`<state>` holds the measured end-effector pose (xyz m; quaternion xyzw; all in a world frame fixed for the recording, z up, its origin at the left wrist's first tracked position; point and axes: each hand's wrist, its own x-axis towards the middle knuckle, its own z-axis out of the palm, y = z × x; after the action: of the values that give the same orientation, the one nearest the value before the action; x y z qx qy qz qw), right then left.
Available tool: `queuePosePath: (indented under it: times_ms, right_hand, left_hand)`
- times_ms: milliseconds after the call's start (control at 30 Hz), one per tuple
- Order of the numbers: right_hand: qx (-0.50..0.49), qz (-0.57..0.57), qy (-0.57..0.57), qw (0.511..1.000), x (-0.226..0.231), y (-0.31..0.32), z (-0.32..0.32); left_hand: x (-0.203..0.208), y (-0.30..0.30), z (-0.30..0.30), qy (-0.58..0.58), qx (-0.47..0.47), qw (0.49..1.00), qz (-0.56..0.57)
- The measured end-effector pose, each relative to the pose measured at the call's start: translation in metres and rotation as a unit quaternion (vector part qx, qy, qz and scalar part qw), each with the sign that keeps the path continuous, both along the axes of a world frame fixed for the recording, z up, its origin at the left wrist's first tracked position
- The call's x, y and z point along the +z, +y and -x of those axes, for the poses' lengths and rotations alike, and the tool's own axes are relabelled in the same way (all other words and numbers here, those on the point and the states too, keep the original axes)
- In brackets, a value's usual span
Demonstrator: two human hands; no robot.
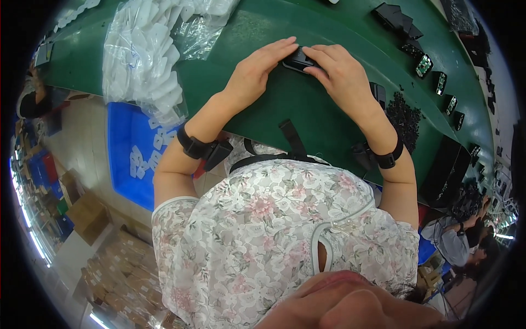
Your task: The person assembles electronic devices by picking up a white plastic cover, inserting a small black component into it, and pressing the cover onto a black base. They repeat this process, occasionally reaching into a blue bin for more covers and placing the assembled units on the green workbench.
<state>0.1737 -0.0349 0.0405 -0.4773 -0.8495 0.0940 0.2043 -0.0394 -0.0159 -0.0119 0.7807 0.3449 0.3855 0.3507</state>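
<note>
A small black plastic case (298, 61) lies on the green table between my hands. My left hand (255, 68) reaches it from the left, its fingers laid straight against the case's side and far edge. From the right, my right hand (341, 72) grips the case, with the thumb on the near side and the fingers over the far side. Part of the case is hidden under the fingers. Just beyond my right wrist is another dark case (378, 94), partly covered by the forearm. Next to it is a heap of small black parts (404, 116).
On the right stand several open black housings with green circuit boards (424, 66), below a group of black cases (395, 17). Clear bags of white plastic pieces (143, 63) cover the left side. A blue bin (121, 151) stands below the table's left edge. Other people sit nearby.
</note>
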Motion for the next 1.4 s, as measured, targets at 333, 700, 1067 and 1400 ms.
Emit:
queuePosePath:
  times_ms: [333, 700, 1067, 1400]
  right_hand:
    - [-0.033, -0.049, -0.045, 0.997, -0.004, -0.015, 0.01]
    - [-0.046, 0.351, 0.368, 0.86, -0.003, 0.029, -0.022]
    - [-0.085, 0.173, 0.398, 0.897, 0.03, 0.089, -0.057]
    - [-0.006, 0.235, -0.004, 0.972, 0.005, 0.21, -0.103]
  left_hand:
    - [0.009, -0.004, 0.005, 0.172, -0.031, 0.975, -0.135]
    - [0.008, 0.006, -0.023, 0.215, 0.058, 0.944, -0.244]
    - [0.029, 0.022, -0.061, -0.229, 0.04, 0.945, 0.229]
    - [0.054, -0.057, 0.188, -0.133, 0.5, 0.85, -0.094]
